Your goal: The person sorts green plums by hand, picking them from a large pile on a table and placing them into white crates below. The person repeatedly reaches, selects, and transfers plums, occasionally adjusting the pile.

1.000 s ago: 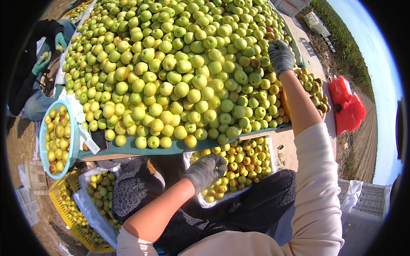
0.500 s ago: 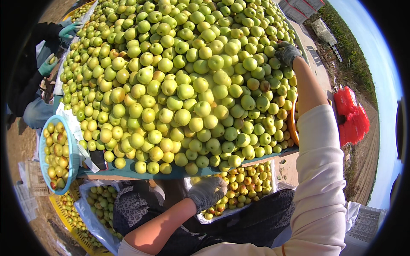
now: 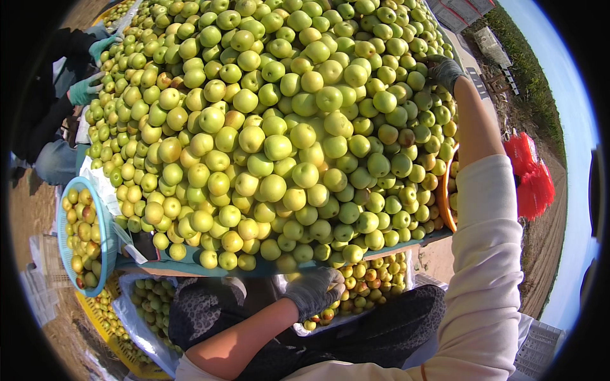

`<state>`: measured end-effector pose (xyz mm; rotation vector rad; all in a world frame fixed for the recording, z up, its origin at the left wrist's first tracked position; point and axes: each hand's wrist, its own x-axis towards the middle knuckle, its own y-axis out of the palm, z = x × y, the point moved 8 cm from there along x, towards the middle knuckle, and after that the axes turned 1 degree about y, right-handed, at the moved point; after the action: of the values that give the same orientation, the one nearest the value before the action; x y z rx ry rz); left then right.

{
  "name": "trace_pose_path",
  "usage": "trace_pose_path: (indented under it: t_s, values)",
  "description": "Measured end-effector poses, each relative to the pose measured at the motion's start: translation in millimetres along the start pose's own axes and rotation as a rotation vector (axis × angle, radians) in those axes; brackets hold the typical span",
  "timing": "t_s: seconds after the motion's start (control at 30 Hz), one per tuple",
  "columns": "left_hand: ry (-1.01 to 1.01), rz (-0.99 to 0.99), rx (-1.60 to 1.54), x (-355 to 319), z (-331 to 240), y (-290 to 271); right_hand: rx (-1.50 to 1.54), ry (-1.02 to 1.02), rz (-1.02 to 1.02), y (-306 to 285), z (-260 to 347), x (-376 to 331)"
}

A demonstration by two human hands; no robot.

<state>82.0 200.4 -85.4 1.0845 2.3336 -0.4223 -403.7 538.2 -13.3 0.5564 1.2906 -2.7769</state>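
Note:
A large heap of round yellow-green fruits that look like jujubes [image 3: 254,140] covers the table in front of me. My right hand [image 3: 446,71], in a grey glove, reaches to the heap's far right edge. Its fingers extend over the fruits, partly in shadow. My left hand [image 3: 312,293], also gloved in grey, is low by the table's near edge. Its fingers are curled, and what they may hold is hidden. Beside and under it stands a lined crate [image 3: 408,263] of yellow and reddish-brown fruits.
A blue basket [image 3: 109,241] of browner fruits stands at left, above a yellow crate [image 3: 105,330] and a white-lined crate [image 3: 136,317]. An orange-rimmed container [image 3: 447,200] sits at the heap's right. Red net bags [image 3: 530,178] lie beyond. A co-worker's green-gloved hands [image 3: 86,90] touch the left side.
The view has shifted slightly, moving the heap a little in the picture. My left hand has tilted slightly with fingers still curled. The co-worker's lower hand has moved onto the heap's edge.

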Motion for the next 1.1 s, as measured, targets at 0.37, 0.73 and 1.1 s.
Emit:
trace_pose_path:
  t_s: [0.37, 0.73, 1.1]
  values:
    - [0.075, -0.014, 0.011, 3, 4, 5, 0.013, -0.291, -0.691, -21, 46, -93]
    - [0.115, -0.048, 0.097, -14, -16, 0, 1.089, -0.438, 0.394, 133, 145, -318]
    - [0.156, -0.098, 0.207, -46, -6, 17, 1.274, 0.039, 0.619, 216, 86, -425]
